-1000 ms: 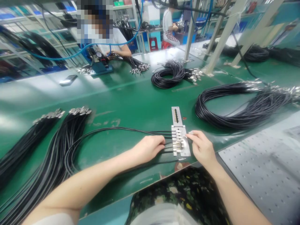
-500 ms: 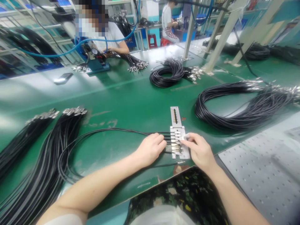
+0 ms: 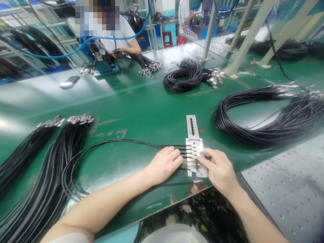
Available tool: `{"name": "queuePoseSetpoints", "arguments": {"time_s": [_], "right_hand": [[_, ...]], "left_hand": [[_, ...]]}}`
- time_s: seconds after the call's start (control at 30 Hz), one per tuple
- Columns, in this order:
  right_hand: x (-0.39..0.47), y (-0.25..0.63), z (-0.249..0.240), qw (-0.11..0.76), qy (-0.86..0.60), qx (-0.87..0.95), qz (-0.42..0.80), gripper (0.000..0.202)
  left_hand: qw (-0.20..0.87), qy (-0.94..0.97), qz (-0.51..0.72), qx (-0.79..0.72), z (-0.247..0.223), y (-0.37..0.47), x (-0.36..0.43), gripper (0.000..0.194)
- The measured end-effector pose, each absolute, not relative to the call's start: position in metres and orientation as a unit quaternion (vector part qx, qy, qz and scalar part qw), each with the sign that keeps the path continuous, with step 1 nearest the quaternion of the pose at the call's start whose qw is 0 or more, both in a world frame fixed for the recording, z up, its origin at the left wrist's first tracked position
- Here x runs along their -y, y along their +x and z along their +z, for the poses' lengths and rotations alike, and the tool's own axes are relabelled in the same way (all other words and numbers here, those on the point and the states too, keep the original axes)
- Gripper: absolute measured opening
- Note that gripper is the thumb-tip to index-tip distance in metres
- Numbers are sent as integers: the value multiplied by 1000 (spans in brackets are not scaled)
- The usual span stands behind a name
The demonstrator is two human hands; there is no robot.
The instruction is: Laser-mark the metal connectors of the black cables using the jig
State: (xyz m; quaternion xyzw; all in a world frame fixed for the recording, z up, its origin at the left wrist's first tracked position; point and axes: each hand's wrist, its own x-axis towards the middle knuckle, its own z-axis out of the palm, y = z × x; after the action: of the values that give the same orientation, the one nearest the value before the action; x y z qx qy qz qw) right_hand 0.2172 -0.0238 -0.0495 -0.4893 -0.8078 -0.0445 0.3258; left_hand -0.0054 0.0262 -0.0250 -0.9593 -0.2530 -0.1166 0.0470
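Note:
A metal jig (image 3: 201,172) lies near the front edge of the green table, with several silver cable connectors (image 3: 194,149) side by side in its slots. My left hand (image 3: 164,165) is closed over the black cables (image 3: 141,141) just left of the jig, fingers curled down on them. At the jig's right side, my right hand (image 3: 221,170) has thumb and index finger brought together on a connector in the row; something whitish covers the index fingertip. One loose cable (image 3: 174,184) runs below the jig, its metal end near the table edge.
Cable bundles (image 3: 55,162) lie at the left; a looped bundle (image 3: 235,131) lies right and a coil (image 3: 183,79) further back. Metal posts (image 3: 249,40) stand at the back right. Across the table a person (image 3: 128,40) works at a small press (image 3: 105,64).
The view has shifted slightly, so the jig and both hands appear a little lower and further right. Both hands stay at the same places on the cables and jig.

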Motion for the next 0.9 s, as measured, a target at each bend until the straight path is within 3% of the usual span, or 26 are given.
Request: {"name": "queuePoseSetpoints", "arguments": {"time_s": [0.4,0.67,0.9], "right_hand": [[24,215,-50,308,-484,817,-58,27],[22,215,-48,311,-488,815,-43,31],[26,225,-48,417,-511,751,20,36]], "left_hand": [[-26,-966,-19,256,-17,-3,-30,34],[1,-965,30,260,5,8,-27,27],[8,-962,-46,271,-11,-5,-9,20]]}}
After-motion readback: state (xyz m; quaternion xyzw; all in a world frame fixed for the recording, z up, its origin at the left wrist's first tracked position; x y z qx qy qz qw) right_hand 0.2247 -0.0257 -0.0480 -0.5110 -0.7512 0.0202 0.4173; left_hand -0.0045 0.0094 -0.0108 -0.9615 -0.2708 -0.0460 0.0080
